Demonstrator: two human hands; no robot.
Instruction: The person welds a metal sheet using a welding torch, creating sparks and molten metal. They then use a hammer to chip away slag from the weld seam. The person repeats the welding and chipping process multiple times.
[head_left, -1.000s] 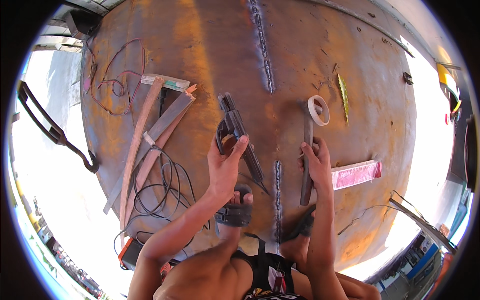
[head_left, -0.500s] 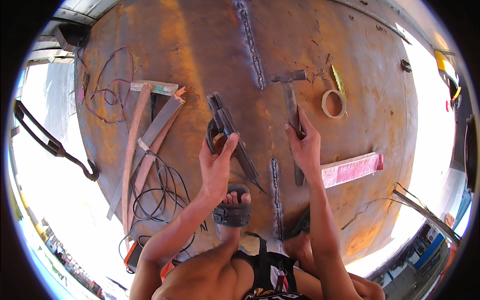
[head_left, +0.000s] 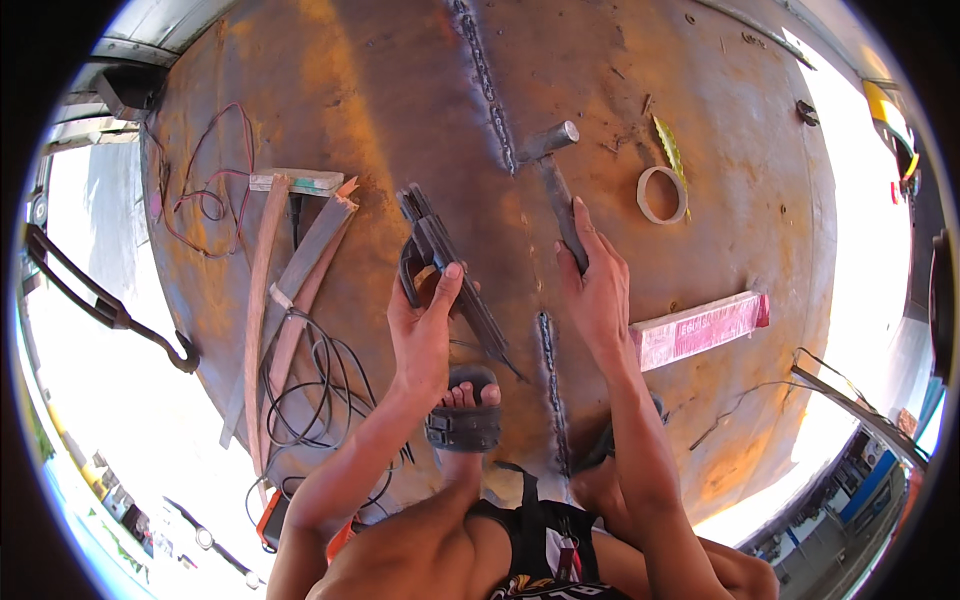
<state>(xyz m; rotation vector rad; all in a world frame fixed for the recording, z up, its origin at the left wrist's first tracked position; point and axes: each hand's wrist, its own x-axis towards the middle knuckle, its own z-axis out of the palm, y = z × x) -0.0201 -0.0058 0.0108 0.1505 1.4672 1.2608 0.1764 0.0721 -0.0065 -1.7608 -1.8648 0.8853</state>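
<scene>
My left hand (head_left: 425, 330) is closed round a long dark tool (head_left: 455, 270) with a looped handle and parallel bars; its exact kind I cannot make out. It slants from upper left to lower right above the steel plate. My right hand (head_left: 597, 285) grips a hammer (head_left: 562, 195) by its handle, the head tilted up and away from me. Under and between the hands runs a weld bead in two stretches, the far weld bead (head_left: 484, 75) ending near the hammer head and the near weld bead (head_left: 550, 385) beside my sandalled foot (head_left: 463, 420).
Wooden strips (head_left: 262, 310) and a coiled black cable (head_left: 320, 390) lie at left, with a thin reddish wire (head_left: 215, 190) beyond. On the right are a pale ring (head_left: 642, 195), a leaf (head_left: 668, 145) and a pink-and-white box (head_left: 700, 332). The rusty steel plate (head_left: 760, 235) curves away at both sides.
The hammer has turned in my right hand, its head rising and swinging slightly left and nearer the far weld bead. My left hand and the dark tool have shifted a little left.
</scene>
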